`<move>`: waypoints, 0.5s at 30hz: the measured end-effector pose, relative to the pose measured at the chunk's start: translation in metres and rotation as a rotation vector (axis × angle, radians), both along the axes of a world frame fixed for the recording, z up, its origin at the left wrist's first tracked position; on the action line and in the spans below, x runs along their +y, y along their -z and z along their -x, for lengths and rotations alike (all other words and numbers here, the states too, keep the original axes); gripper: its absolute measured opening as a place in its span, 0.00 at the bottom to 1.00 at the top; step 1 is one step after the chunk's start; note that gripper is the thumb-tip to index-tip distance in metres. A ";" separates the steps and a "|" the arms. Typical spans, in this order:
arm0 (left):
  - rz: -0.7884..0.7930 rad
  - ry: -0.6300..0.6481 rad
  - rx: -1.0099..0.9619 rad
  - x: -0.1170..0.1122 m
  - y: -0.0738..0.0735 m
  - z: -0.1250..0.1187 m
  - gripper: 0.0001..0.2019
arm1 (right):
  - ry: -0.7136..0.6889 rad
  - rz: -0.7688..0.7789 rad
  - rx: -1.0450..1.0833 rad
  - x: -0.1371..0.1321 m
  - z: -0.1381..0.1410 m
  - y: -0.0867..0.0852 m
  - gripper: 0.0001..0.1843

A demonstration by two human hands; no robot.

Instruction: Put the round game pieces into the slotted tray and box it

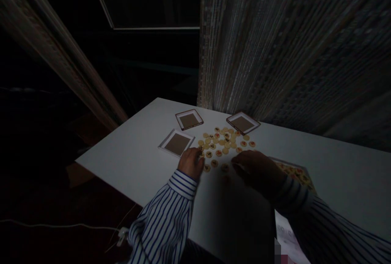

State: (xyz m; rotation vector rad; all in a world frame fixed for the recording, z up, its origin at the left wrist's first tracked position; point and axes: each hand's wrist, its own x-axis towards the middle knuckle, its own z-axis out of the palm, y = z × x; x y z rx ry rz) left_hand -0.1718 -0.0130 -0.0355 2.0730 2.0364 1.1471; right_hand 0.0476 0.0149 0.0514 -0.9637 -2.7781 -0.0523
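Round, pale yellow xiangqi pieces (219,153) with red or black characters lie scattered on the white table, several of them blank side up. My left hand (191,163) is at the near left edge of the spread, fingers curled and closed around a xiangqi piece (201,155). My right hand (258,170) hovers at the right side of the spread, palm down, its fingers stretched left and the thumb apart below them. Nothing shows in it. It hides part of the table beneath.
Three shallow open box trays with brown bottoms stand around the pieces: near left (177,142), far left (189,119) and far right (243,123). Right of my forearm lies a box with a yellow-red patterned top (295,173). A lit screen (288,231) sits below. String curtains (244,52) hang behind.
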 end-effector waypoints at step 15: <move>0.046 -0.110 0.045 0.005 0.019 -0.009 0.09 | 0.000 0.133 -0.166 0.018 0.037 0.012 0.13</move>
